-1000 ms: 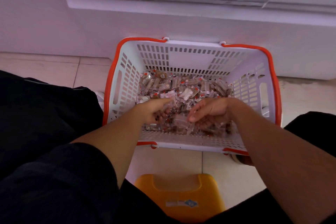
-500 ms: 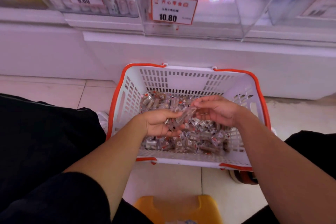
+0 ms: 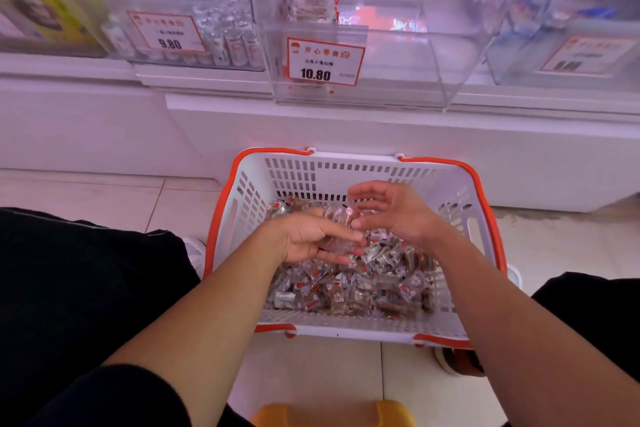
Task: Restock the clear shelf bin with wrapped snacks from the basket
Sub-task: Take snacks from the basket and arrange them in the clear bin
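Both hands have risen from the snack pile since a second ago, and the view has tilted up to show the shelf. Above the white, orange-rimmed basket (image 3: 460,191) sits the clear shelf bin (image 3: 398,55), with few wrapped snacks inside and a 10.80 price tag (image 3: 325,61) on its front. Over the basket, the left hand (image 3: 311,237) curls around a handful of wrapped snacks (image 3: 337,230); the right hand (image 3: 391,210) is spread loosely, its thumb tip touching them. More snacks (image 3: 363,284) cover the basket floor.
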Available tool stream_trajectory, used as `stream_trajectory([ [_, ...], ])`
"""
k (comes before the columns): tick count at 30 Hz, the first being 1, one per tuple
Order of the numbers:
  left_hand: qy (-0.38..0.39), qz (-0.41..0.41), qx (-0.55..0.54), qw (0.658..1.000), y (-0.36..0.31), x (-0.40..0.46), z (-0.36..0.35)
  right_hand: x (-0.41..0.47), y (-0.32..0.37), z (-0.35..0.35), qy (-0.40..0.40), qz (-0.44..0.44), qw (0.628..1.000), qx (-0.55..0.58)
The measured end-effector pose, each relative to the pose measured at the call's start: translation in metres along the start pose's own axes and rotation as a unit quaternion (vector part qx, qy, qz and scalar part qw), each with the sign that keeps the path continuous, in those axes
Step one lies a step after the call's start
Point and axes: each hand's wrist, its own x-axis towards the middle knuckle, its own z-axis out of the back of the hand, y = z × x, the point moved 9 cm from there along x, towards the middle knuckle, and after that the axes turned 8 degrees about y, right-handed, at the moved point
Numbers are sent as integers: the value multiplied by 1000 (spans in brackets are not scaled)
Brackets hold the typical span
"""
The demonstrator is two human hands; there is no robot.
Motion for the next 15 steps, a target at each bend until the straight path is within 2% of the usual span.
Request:
stream_trajectory([
  [5,-38,6,168,985,-37,-20,-4,-7,43,-8,51,50,994,-79],
  [11,10,2,265,964,-108,-71,-41,-31,138,-3,35,140,982,-125],
  [15,11,-26,366,930,-173,-122,-72,-60,224,-12,42,220,946,-234],
])
